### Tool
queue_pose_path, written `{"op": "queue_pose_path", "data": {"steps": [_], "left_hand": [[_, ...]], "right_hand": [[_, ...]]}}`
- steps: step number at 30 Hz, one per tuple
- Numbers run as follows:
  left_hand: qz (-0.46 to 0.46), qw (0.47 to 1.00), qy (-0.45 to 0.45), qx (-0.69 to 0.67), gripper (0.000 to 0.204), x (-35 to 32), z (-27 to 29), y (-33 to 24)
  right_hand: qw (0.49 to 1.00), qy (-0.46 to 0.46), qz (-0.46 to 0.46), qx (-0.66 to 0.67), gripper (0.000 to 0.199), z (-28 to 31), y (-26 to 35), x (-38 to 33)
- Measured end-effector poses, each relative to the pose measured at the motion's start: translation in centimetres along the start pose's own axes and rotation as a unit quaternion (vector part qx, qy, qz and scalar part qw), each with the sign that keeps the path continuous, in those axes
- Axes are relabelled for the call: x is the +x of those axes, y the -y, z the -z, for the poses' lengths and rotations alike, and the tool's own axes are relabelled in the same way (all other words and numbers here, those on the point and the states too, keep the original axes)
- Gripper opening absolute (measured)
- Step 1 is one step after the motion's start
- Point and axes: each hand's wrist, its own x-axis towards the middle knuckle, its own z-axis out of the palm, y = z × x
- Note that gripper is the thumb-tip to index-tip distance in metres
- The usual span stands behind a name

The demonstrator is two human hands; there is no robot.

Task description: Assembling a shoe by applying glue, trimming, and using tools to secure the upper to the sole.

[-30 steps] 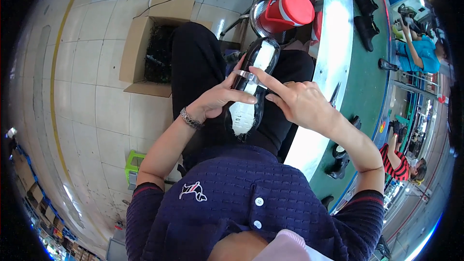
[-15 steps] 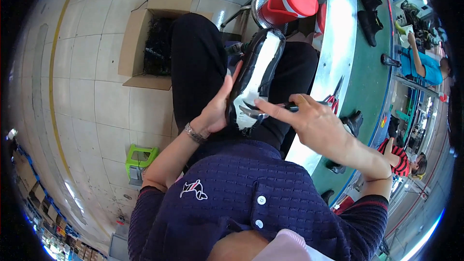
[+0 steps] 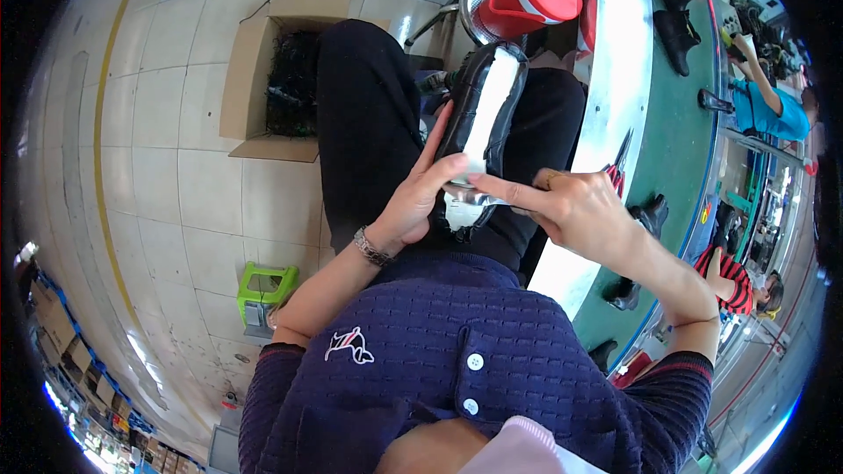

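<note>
Sole up over my lap lies a black shoe (image 3: 494, 105) with a long white strip down its underside. My left hand (image 3: 417, 200) is closed around its left side, the thumb reaching across the white part. My right hand (image 3: 587, 215) comes in from the right, gripping a metal-headed hand tool (image 3: 471, 196). The tool's head rests at the near end of the sole, close to my left thumb. My right index finger stretches along the tool toward the sole. The handle is mostly hidden in my fist, so its exact kind is unclear.
At right a metal ledge (image 3: 617, 79) borders a green conveyor (image 3: 672, 114) carrying several black shoes. Red-handled scissors (image 3: 617, 174) lie on the ledge. A red jug (image 3: 536, 0) stands ahead, a cardboard box (image 3: 246, 92) and green stool (image 3: 268, 281) at left. Two people work beyond the conveyor.
The shoe has shifted slightly right and away from me. My left thumb has moved onto the sole, and the tool's head now lies across the near end beside it.
</note>
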Motion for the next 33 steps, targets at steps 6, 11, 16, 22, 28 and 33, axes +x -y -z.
{"op": "queue_pose_path", "data": {"steps": [6, 11, 16, 22, 28, 33], "left_hand": [[0.027, 0.998, -0.014, 0.05, 0.086, -0.7, 1.3, -0.9], [0.048, 0.998, 0.037, -0.002, 0.095, -0.5, 1.4, -2.4], [0.116, 0.993, 0.004, 0.008, 0.1, -0.7, 1.2, -3.3], [0.105, 0.995, 0.001, -0.003, 0.102, -0.6, 1.1, -4.1], [0.097, 0.994, 0.047, -0.008, 0.105, -0.2, 2.4, -3.5], [0.084, 0.992, 0.068, 0.06, 0.11, -0.8, 2.1, -3.9]], "right_hand": [[0.982, -0.111, -0.014, 0.151, 0.068, 2.2, 1.8, 1.9], [0.992, 0.103, -0.075, 0.015, 0.072, 0.9, 1.7, 3.6], [0.987, -0.11, -0.022, 0.117, 0.07, -1.0, 1.2, 3.1], [0.989, -0.017, -0.086, 0.117, 0.071, 0.5, 2.2, 3.5], [0.994, -0.009, -0.101, 0.04, 0.073, -2.0, 2.8, 3.5], [0.992, -0.086, -0.055, 0.074, 0.074, -1.5, 4.0, 2.8]]}}
